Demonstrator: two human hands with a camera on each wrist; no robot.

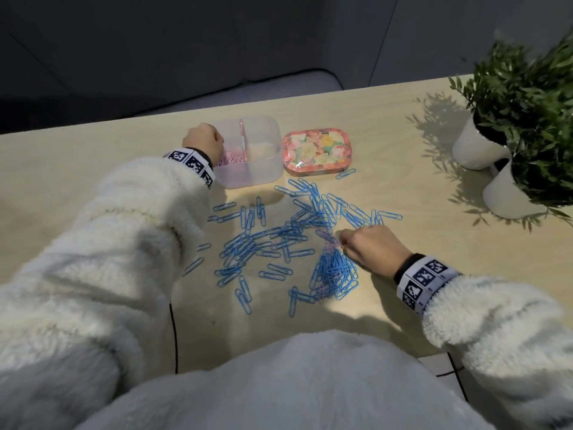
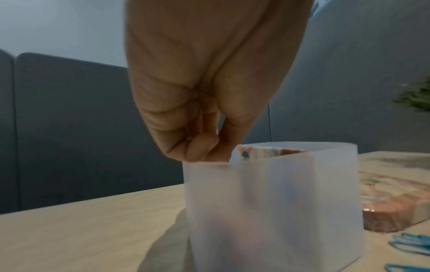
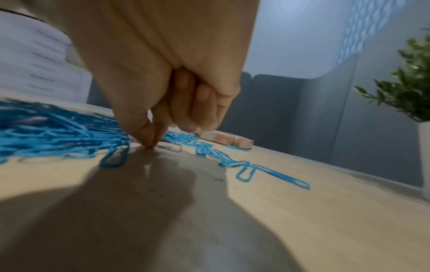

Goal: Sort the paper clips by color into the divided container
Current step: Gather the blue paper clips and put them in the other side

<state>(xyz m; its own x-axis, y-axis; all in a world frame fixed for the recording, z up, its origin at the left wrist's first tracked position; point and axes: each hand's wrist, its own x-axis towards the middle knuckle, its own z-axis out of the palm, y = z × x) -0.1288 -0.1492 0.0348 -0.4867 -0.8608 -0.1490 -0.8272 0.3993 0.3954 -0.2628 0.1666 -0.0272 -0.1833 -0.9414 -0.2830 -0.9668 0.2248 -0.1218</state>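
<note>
A translucent divided container [image 1: 266, 169] stands at the back of the table, with pink clips [image 1: 229, 161] in its left compartment. My left hand [image 1: 204, 139] hovers over that compartment. Its fingertips [image 2: 207, 152] are bunched together just above the container's rim [image 2: 267, 202], and no clip shows between them. Blue paper clips [image 1: 279, 237] lie scattered and heaped in front of the container. My right hand [image 1: 341, 243] is down on the table at the heap's right side. Thumb and forefinger [image 3: 151, 143] pinch a pale pink clip [image 1: 327, 237] lying among the blue ones.
The container's floral lid [image 1: 317, 152] lies right of it, with one blue clip [image 1: 345, 173] in front. Two potted plants in white pots [image 1: 477, 147] stand at the back right. A black cable [image 1: 173, 336] hangs over the near table edge.
</note>
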